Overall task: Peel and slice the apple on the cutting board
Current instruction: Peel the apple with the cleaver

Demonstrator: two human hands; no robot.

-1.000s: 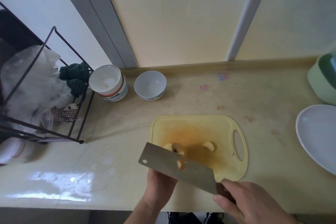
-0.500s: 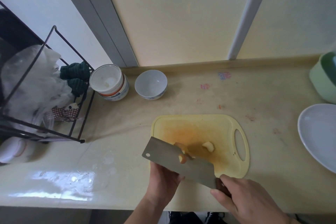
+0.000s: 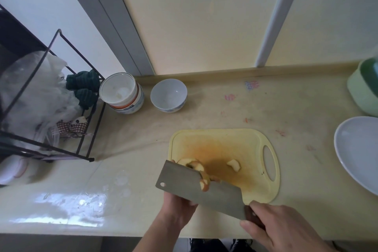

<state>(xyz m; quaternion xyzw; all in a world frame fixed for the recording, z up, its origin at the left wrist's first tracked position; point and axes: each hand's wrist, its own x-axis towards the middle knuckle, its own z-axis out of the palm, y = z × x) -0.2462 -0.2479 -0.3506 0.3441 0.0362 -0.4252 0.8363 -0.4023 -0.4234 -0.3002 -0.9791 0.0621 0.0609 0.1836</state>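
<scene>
cleaver (image 3: 196, 188) dropped lower over apple (image 3: 194, 166); no readable writing.

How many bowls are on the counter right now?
At least 3: a single white bowl near the back wall, and a stack of bowls left of it showing at least two; more may be nested inside.

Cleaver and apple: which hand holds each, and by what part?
The right hand grips the cleaver by its dark handle. The left hand holds the apple from behind the blade; where its fingers sit is hidden.
</scene>
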